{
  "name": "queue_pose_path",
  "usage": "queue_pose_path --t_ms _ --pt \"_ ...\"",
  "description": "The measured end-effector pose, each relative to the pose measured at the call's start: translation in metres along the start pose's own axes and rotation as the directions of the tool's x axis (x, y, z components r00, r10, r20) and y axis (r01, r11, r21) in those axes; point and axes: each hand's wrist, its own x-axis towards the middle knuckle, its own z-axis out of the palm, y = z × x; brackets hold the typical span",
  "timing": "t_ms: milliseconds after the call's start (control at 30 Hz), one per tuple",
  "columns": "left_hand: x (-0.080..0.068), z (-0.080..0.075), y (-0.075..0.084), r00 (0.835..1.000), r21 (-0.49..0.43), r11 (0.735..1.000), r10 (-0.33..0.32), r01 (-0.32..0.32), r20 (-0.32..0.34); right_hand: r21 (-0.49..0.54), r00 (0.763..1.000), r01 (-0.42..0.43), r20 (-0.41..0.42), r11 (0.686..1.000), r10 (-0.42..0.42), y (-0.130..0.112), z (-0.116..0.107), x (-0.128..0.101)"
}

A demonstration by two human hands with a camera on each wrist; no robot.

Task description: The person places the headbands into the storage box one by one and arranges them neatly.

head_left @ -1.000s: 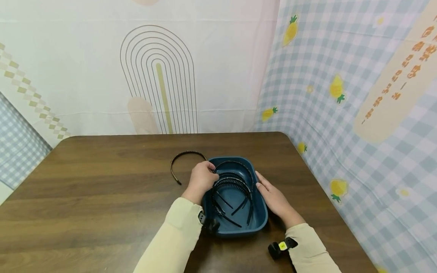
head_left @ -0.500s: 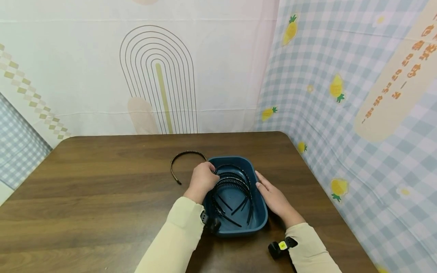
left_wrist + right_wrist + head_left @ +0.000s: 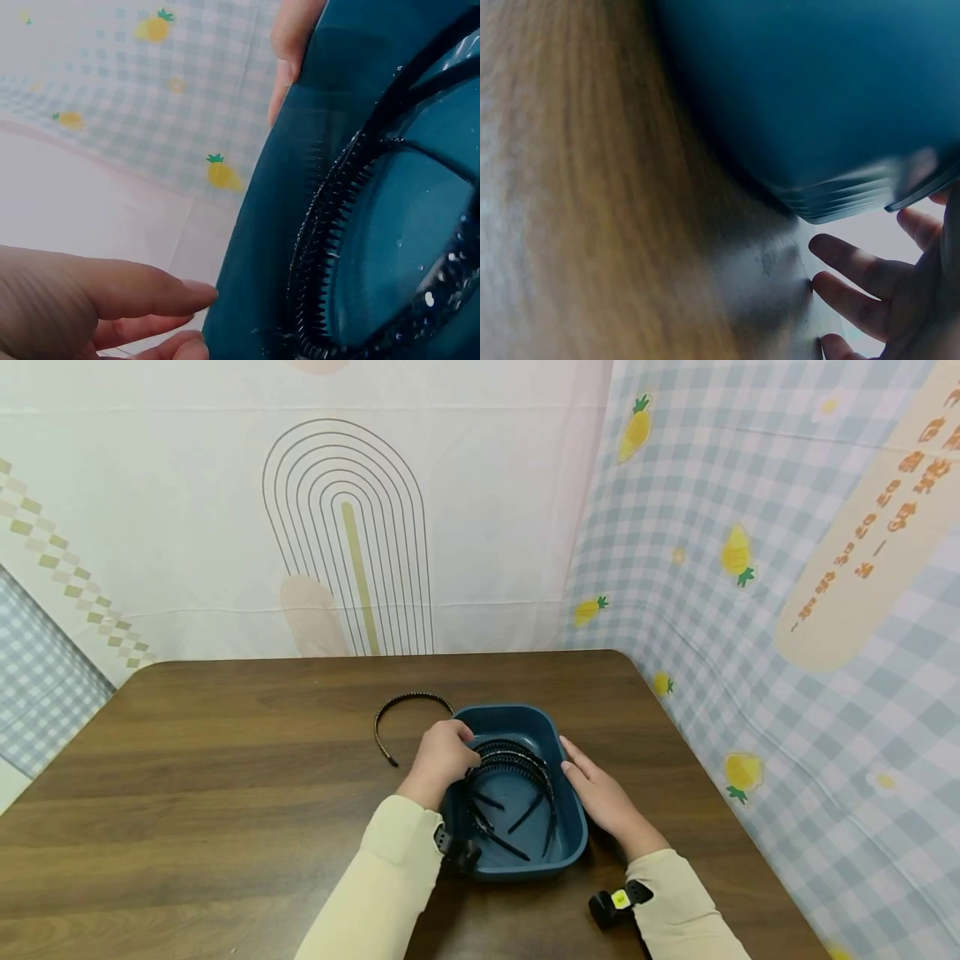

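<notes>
A dark blue tray (image 3: 551, 731) sits on the brown wooden table (image 3: 225, 793), with several black toothed headbands (image 3: 513, 764) piled inside it. My left hand (image 3: 442, 752) is at the tray's left rim beside the headbands. In the left wrist view its fingers (image 3: 127, 289) lie fairly straight with nothing between them, their tips by the tray wall (image 3: 255, 255) and the headbands (image 3: 330, 225) just inside. My right hand (image 3: 600, 789) lies flat against the tray's right side, and its spread fingers (image 3: 855, 274) show under the tray (image 3: 802, 97). Another black headband (image 3: 408, 714) lies on the table left of the tray.
Patterned cloth backdrops (image 3: 750, 568) stand close behind and to the right of the table. The table's right edge (image 3: 712, 785) runs near the tray. Bare wood stretches left of the hands.
The headband arc raised at the tray's far end has dropped toward me onto the others. My left hand has shifted slightly at the rim. The right hand stays put.
</notes>
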Motion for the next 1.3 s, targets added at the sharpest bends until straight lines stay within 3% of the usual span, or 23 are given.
queue_pose_path --t_ms 500,833,1000,1133,1300 --pt "0.004 -0.007 -0.013 0.997 -0.252 0.968 0.019 0.0 0.073 0.008 1.0 -0.006 0.009 1.0 0.006 -0.001 -0.001 -0.001" --pt "0.007 -0.01 -0.025 0.994 -0.416 0.909 0.036 0.011 0.104 0.005 1.0 -0.013 0.008 1.0 0.013 0.0 -0.001 0.001" --pt "0.008 -0.012 -0.032 0.993 -0.5 0.866 0.041 0.021 0.112 0.006 1.0 -0.013 0.011 1.0 0.013 0.0 -0.001 0.001" --pt "0.01 -0.016 -0.036 0.99 -0.531 0.847 0.043 0.036 0.135 0.006 1.0 -0.01 0.009 1.0 0.01 0.0 -0.001 0.001" --pt "0.011 -0.022 -0.041 0.987 -0.526 0.849 0.037 0.05 0.153 0.006 1.0 -0.008 0.011 1.0 0.008 0.0 -0.001 0.0"
